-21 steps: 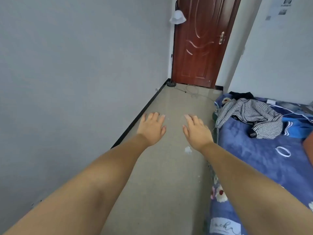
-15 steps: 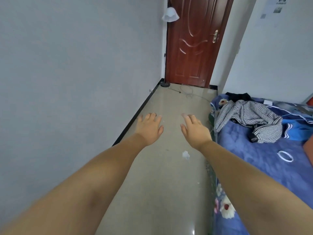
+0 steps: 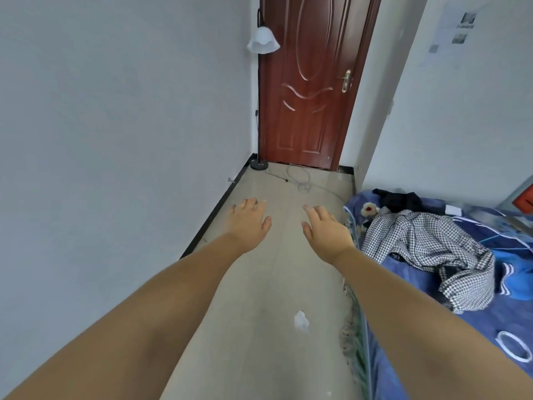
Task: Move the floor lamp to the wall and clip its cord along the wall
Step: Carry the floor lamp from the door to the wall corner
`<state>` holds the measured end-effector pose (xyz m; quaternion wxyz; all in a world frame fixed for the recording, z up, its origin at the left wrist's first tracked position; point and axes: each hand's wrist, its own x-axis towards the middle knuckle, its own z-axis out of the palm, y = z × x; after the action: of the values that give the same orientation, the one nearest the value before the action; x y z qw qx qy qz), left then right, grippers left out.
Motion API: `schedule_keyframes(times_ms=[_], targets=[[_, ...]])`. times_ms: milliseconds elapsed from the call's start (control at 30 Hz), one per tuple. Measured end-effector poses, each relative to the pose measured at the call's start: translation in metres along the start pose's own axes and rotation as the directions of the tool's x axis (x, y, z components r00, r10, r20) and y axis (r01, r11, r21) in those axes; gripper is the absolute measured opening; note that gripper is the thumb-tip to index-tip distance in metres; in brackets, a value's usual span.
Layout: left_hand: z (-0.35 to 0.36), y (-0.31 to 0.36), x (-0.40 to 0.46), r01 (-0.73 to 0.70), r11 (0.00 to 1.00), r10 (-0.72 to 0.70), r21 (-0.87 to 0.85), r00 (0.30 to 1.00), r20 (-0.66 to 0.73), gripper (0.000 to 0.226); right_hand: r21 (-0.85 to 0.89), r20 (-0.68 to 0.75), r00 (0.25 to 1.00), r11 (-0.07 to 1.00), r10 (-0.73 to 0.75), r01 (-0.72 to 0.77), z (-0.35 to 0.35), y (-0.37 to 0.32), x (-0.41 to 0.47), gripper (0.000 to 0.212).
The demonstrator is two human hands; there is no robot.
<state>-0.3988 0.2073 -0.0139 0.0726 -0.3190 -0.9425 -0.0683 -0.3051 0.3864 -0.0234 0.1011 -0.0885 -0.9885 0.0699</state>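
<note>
Along the left side of the room ran a pale grey wall (image 3: 115, 125) with a black skirting strip at its foot, and a tan floor (image 3: 259, 284) stretched from the camera to a dark red door (image 3: 311, 88) at the far end. To the right lay a bed (image 3: 432, 342) in blue covers, its edge narrowing the floor to a corridor; a checked garment (image 3: 427, 246) was heaped on it, with a white ring (image 3: 514, 346) nearer the camera. The floor lamp (image 3: 258, 111) stood upright in the far left corner, in front of the door's left edge, its white shade near the top and its round base on the floor beside the skirting. Its cord (image 3: 300, 180) lay in loose loops across the floor before the door. The 2 arms reached forward, well short of the lamp: the left hand (image 3: 248, 223) and right hand (image 3: 326, 229) were palm down, fingers spread and holding nothing. A small white scrap (image 3: 301, 321) lay on the floor between the forearms.
</note>
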Motion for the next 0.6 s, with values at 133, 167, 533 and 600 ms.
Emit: schedule_keyframes(times_ms=[133, 167, 533, 600], targets=[[0.009, 0.0, 0.11, 0.066, 0.998, -0.066, -0.015, 0.998, -0.01, 0.048, -0.029, 0.041, 0.999, 1.0, -0.009, 0.011, -0.002, 0.064, 0.101, 0.045], [0.011, -0.001, 0.136, 0.071, 0.997, -0.071, -0.02, 0.997, -0.018, 0.048, -0.024, 0.037, 0.999, 1.0, 0.01, -0.009, -0.004, 0.077, 0.125, 0.044], [0.057, -0.066, 0.414, 0.118, 0.992, -0.121, -0.037, 0.991, -0.064, 0.046, -0.002, 0.0, 1.0, 1.0, -0.021, 0.021, 0.039, 0.155, 0.409, 0.032], [0.063, -0.081, 0.476, 0.103, 0.994, -0.106, -0.043, 0.992, -0.073, 0.047, 0.0, -0.008, 1.0, 1.0, -0.025, 0.025, 0.043, 0.169, 0.468, 0.029]])
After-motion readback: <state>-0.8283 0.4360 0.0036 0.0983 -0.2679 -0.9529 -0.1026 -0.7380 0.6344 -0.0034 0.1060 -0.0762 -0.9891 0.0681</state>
